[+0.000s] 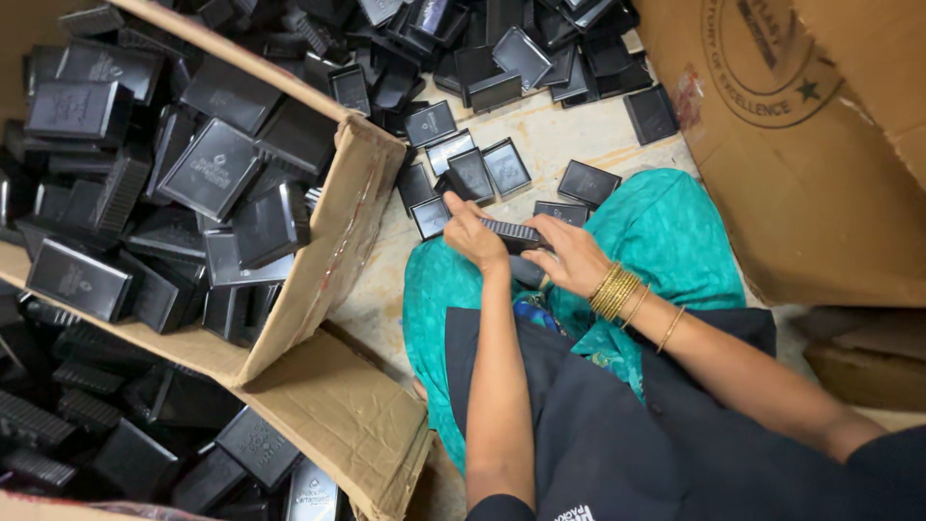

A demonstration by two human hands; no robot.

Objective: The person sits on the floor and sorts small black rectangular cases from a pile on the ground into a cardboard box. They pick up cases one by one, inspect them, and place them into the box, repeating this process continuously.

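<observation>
Both hands meet over the lap, left hand [475, 232] and right hand [571, 259] pinching opposite ends of a small black plastic case [511, 232] (probably light, rigid, a little slick), best gripped along its ribbed edges.

Both hands [521, 246] meet, fingers curled, forearms extended.

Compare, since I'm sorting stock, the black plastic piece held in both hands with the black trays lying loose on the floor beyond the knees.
The ribbed black plastic piece is held edge-on between the left hand and right hand; the shallow black rectangular trays lie flat on the pale floor, untouched. The held piece shows a ribbed side; the trays show open hollows. Both are black plastic.
</observation>
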